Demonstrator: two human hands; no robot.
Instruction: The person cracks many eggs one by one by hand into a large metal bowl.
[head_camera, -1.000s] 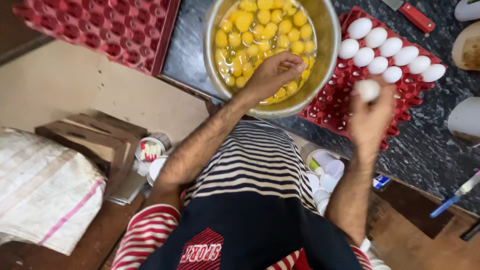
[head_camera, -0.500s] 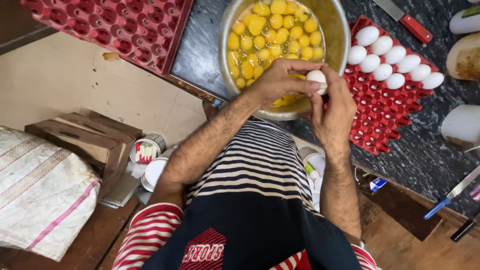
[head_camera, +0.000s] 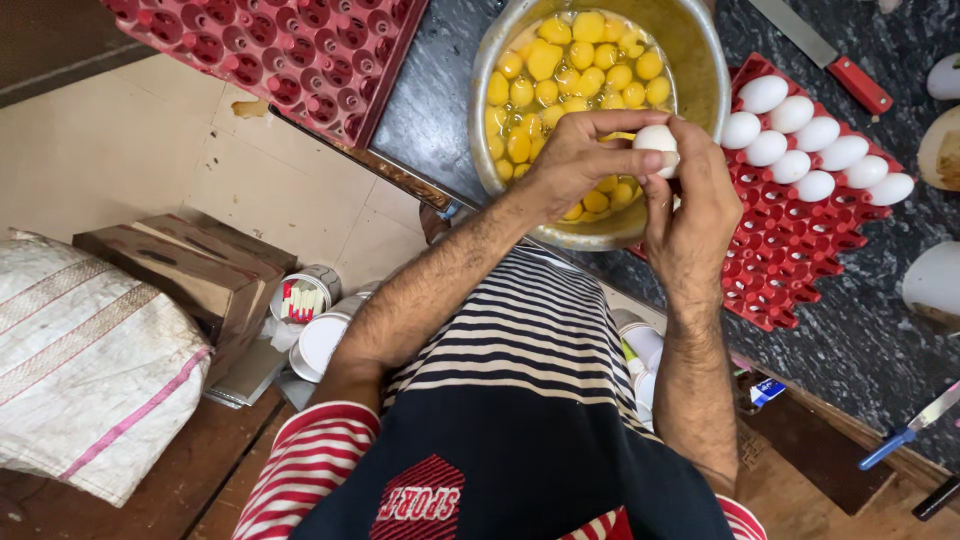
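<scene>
Both of my hands hold one white egg over the near rim of a large steel bowl that is full of yellow yolks. My left hand grips the egg from the left with its fingertips. From the right, my right hand clasps the egg with thumb and fingers. Right of the bowl lies a red egg tray on the dark counter, with several white eggs in its far rows and bare cups nearer me.
An empty red egg tray sits at the counter's left end. A red-handled knife lies beyond the eggs, a blue-handled one at the right edge. Below on the floor are a cardboard box, a white sack and small tubs.
My right hand brought an egg from the tray side to above the bowl. My left hand left the bowl rim and joined it, so both hands now hold the egg.
</scene>
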